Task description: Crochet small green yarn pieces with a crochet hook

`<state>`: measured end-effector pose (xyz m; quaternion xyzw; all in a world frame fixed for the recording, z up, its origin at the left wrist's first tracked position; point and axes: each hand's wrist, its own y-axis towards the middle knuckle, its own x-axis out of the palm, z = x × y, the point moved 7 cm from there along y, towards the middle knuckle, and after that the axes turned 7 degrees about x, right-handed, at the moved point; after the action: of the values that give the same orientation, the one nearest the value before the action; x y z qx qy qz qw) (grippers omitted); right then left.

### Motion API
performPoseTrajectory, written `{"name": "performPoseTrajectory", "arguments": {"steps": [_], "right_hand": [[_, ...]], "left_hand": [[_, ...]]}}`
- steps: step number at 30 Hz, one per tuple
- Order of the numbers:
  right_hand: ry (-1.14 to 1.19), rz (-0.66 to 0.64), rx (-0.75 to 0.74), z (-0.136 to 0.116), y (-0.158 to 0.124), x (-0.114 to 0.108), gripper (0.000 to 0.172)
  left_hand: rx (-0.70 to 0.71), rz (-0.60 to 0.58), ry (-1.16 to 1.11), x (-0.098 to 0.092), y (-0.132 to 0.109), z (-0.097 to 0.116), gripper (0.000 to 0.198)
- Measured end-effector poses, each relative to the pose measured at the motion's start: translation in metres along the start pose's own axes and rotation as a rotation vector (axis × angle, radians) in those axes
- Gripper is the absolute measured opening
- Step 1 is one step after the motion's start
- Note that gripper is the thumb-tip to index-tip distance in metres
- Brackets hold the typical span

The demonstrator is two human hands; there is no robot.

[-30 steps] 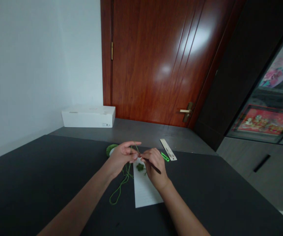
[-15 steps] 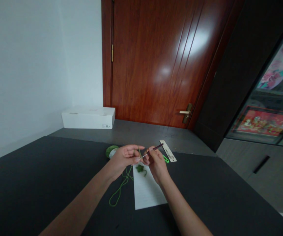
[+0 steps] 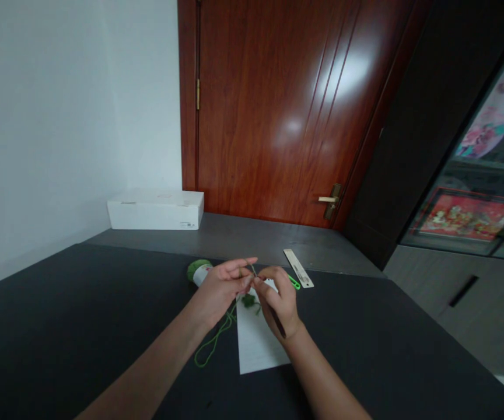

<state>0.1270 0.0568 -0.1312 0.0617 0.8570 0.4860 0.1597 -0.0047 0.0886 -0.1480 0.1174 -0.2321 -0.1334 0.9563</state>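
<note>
Green yarn trails in a loop over the table and runs up to my left hand, whose thumb and fingers pinch it with the index finger stretched out. My right hand is closed around a crochet hook, its dark handle slanting down under the palm. The hook's tip meets the yarn between both sets of fingertips, where detail is too small to make out. Below the hands, a small dark green yarn piece lies on a white sheet of paper. Behind my left hand rests a green yarn ball with a white label.
A pale ruler-like strip and a bright green plastic item lie beyond my right hand. At the back left stands a long white box. The dark table ends near a wooden door.
My right hand has turned, so the hook's handle swung from pointing up and away to pointing down toward me. Both hands have come together at the fingertips.
</note>
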Motion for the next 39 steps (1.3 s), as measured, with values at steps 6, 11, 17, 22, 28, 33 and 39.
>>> {"name": "performPoseTrajectory", "arguments": {"steps": [6, 11, 17, 22, 28, 33, 39], "right_hand": [[0.242, 0.111, 0.02, 0.001, 0.002, 0.002, 0.009], [0.22, 0.078, 0.065, 0.004, 0.002, 0.003, 0.007], [-0.013, 0.015, -0.103, -0.008, -0.001, -0.003, 0.016], [0.371, 0.126, 0.087, 0.005, 0.005, -0.002, 0.005], [0.699, 0.171, 0.381, 0.018, 0.009, 0.009, 0.015], [0.88, 0.128, 0.558, 0.028, 0.009, 0.019, 0.03], [0.982, -0.023, 0.708, 0.032, 0.004, 0.039, 0.029]], "left_hand": [[-0.115, -0.051, -0.189, 0.007, -0.001, -0.003, 0.05], [-0.002, -0.01, -0.057, 0.005, -0.001, 0.004, 0.052], [-0.098, -0.039, -0.18, 0.008, -0.004, -0.008, 0.046], [-0.182, -0.096, -0.247, 0.009, -0.003, -0.009, 0.045], [-0.159, -0.145, -0.22, 0.008, -0.002, -0.003, 0.045], [-0.141, -0.195, -0.236, 0.004, -0.001, -0.004, 0.041], [-0.082, -0.12, -0.05, -0.002, 0.001, 0.005, 0.041]]}}
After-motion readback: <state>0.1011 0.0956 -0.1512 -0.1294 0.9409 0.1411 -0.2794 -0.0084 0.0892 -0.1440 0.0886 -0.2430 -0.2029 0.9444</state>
